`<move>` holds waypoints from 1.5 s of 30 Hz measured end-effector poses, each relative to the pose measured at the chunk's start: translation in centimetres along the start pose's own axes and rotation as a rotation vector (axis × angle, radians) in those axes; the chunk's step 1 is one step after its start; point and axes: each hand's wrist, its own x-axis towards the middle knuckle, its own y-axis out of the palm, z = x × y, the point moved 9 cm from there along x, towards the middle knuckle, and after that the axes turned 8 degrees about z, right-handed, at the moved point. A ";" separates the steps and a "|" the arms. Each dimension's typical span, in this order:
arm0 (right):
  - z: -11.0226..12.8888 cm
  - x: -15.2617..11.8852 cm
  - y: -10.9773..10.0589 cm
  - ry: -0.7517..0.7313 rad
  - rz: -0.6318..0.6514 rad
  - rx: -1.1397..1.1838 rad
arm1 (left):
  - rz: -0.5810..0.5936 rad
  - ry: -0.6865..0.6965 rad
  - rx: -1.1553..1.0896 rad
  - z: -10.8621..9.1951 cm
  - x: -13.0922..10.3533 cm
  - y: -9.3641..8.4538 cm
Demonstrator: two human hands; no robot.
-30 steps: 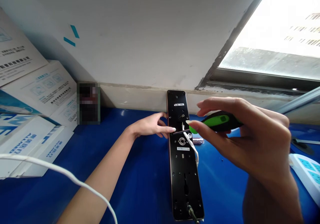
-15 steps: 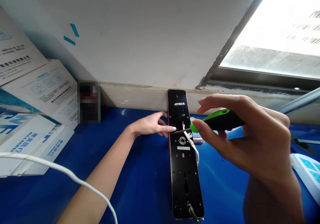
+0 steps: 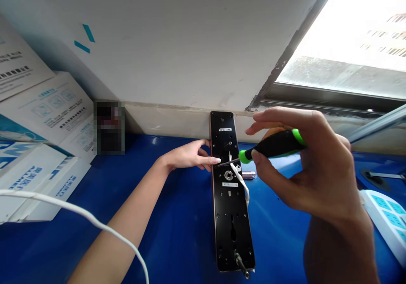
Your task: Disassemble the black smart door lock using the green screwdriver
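A long black door lock panel (image 3: 233, 203) stands propped up, its far end near the wall and its screw-holed back facing me. My left hand (image 3: 193, 155) grips its left edge, thumb on the face and fingers partly hidden. In my right hand (image 3: 320, 165) is a screwdriver (image 3: 274, 144) with a black and green handle, pinched between thumb and fingers, index finger raised. Its thin shaft crosses the panel, tip close to my left thumb. A white cable (image 3: 241, 180) comes out of the panel and hangs over its right edge. A metal spindle (image 3: 241, 265) sticks out near the bottom.
White printed boxes (image 3: 57, 110) are stacked at left, beside a pixelated dark object (image 3: 109, 128). A white cord (image 3: 79, 214) crosses the lower left. A power strip (image 3: 385, 220) lies at right on the blue table (image 3: 177, 233). Behind the panel, a small wrapped cylinder (image 3: 249, 175) shows.
The screwdriver handle has turned in my right fingers, showing more black and a green band at its rear. My left hand keeps its hold. The whole view has shifted slightly.
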 end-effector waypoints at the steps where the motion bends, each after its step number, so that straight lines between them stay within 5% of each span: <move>1: 0.0 0.0 -0.1 0.007 -0.003 -0.026 | -0.001 -0.003 0.001 0.0 0.0 0.0; 25: -0.4 -0.2 -0.3 0.078 -0.039 0.002 | -0.025 -0.034 0.068 0.0 0.1 -0.3; 32: 0.5 0.2 0.2 -0.055 0.012 0.089 | -0.021 -0.029 0.059 -0.3 0.1 -0.2; 42: 0.4 0.5 0.4 0.120 0.126 -0.055 | -0.035 -0.034 0.043 -0.4 -0.1 -0.1; 45: 0.4 0.2 0.1 0.112 0.065 0.008 | -0.035 -0.029 0.035 -0.4 -0.1 -0.1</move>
